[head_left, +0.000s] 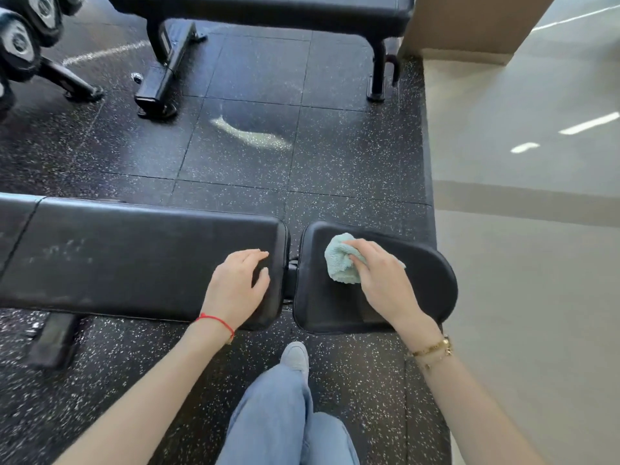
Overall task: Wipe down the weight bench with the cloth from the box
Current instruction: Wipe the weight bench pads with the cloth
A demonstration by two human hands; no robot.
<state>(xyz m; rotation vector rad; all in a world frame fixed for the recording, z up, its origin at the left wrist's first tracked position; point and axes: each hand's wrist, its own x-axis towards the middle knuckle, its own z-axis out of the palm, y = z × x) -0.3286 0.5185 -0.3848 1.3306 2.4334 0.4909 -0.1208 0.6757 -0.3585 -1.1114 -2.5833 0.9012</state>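
Head view showed the weight bench [134, 256] running left to right below me. My left hand [239, 286] rested near the right edge of its long pad, fingers loosely curved and holding nothing. Across the gap, my right hand [375, 270] pressed the bunched pale green cloth [340, 260] onto the short seat pad [426, 280], fingers curled over it. Wiping seemed under way; next, I judged, strokes should cover the seat, then the long pad.
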